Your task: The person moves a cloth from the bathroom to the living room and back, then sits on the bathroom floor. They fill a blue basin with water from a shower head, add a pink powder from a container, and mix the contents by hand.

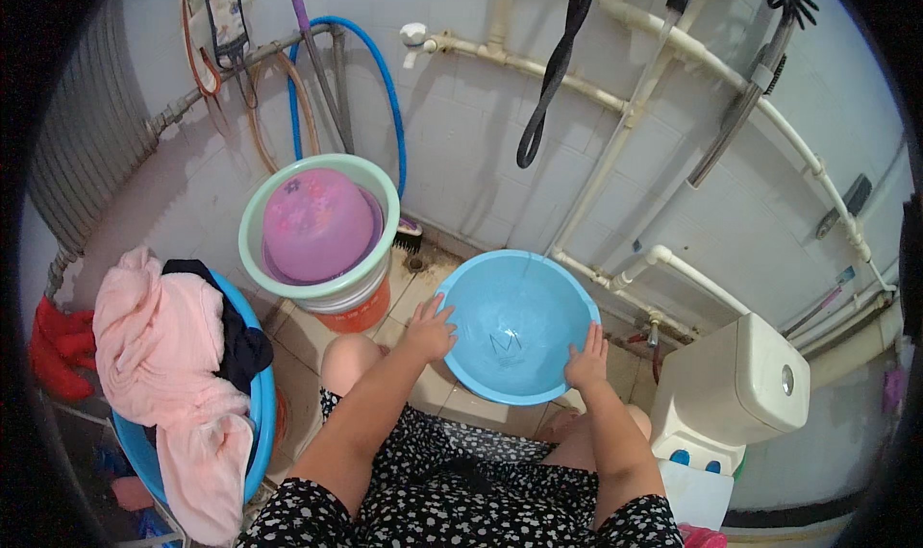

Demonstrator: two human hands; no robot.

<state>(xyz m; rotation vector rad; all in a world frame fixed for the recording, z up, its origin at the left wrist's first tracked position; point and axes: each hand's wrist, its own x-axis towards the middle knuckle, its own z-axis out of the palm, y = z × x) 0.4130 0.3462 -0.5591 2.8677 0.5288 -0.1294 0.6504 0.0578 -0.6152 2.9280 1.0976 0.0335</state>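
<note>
A round light blue basin (495, 303) sits on the tiled floor before my knees, with a few dark marks on its inner bottom. Its inside looks shiny; whether it holds water I cannot make out. On its left rim rests my left hand (430, 333), fingers apart and stretched. Against the right rim lies my right hand (587, 359), its fingers extended upward and the thumb apart. Neither hand is closed around the rim.
At left, a blue tub (258, 437) bears a pink fluffy cloth (159, 322) and a dark garment (248, 341). Farther back, a pink basin (317, 223) is inside a pale green basin (252, 260) stacked on a bucket (358, 310). A cream toilet tank (728, 380) stands right; pipes (524, 62) line the wall.
</note>
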